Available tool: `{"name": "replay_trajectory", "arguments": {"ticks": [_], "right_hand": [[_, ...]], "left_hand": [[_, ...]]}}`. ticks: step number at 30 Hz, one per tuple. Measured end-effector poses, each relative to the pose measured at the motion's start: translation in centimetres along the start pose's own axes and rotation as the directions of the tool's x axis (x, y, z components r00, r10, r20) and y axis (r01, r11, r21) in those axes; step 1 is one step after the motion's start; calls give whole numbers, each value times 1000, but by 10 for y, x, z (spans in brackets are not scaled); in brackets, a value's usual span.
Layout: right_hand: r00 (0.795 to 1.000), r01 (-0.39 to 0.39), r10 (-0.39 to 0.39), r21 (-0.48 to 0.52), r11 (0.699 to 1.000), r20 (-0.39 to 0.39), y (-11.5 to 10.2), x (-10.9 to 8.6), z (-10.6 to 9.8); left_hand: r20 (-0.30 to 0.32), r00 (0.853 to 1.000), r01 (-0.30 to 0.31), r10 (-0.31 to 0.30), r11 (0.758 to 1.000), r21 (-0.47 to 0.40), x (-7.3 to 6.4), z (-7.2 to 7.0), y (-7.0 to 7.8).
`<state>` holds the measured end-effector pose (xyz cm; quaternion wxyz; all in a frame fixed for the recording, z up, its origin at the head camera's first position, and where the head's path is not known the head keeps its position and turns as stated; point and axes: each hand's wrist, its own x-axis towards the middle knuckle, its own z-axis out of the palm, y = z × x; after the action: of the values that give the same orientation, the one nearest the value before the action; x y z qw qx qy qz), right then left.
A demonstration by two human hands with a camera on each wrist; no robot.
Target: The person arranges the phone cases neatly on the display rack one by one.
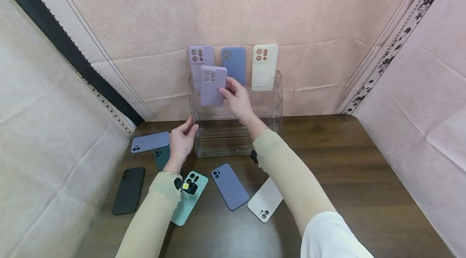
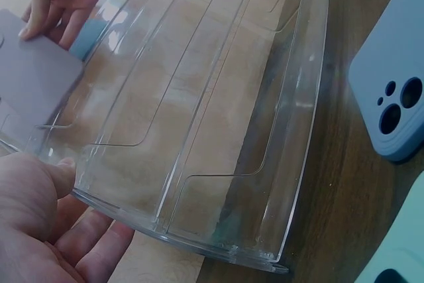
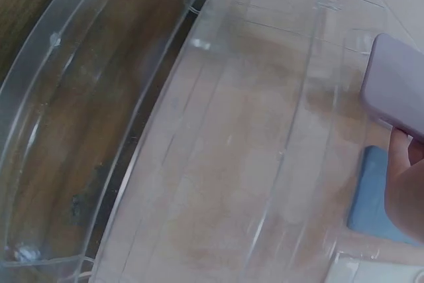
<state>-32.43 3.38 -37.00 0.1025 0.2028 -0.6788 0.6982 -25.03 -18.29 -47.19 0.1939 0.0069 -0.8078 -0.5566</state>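
My right hand [image 1: 236,98] pinches a light purple phone case [image 1: 212,88] by its right edge, holding it upright at the upper left of a clear tiered display stand [image 1: 225,152]. In the head view this case overlaps another lilac phone case [image 1: 195,56] standing in the back tier. Beside that one stand a blue phone case [image 1: 234,62] and a white phone case [image 1: 265,64]. My left hand [image 1: 182,142] grips the stand's left side; in the left wrist view its thumb lies on one face of the clear wall, with fingers [image 2: 99,240] behind it.
On the wooden table [image 1: 346,177] lie a periwinkle case [image 1: 150,142], a dark teal case [image 1: 162,157], a black case [image 1: 128,191], a mint case [image 1: 189,203], a blue-violet case [image 1: 230,187] and a white case [image 1: 265,201]. A pale cloth backdrop [image 1: 309,15] rises behind the stand.
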Motion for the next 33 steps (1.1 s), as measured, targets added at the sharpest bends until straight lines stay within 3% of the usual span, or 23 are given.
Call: {"name": "replay_trajectory", "arguments": {"ticks": [8,21,33], "right_hand": [[1000,-3,3,-44,999,0,8,1,9],[997,-80,80,-52,995,-4,13,7,16],[988,-137,143,-112,984,53,13,11,26]], "left_hand": [[1,1000,18,-18,1000,5,1,1,0],[-2,1000,30,-30,1000,-4,0,1,1],[-9,1000,15,-15,1000,9,1,0,-2]]}}
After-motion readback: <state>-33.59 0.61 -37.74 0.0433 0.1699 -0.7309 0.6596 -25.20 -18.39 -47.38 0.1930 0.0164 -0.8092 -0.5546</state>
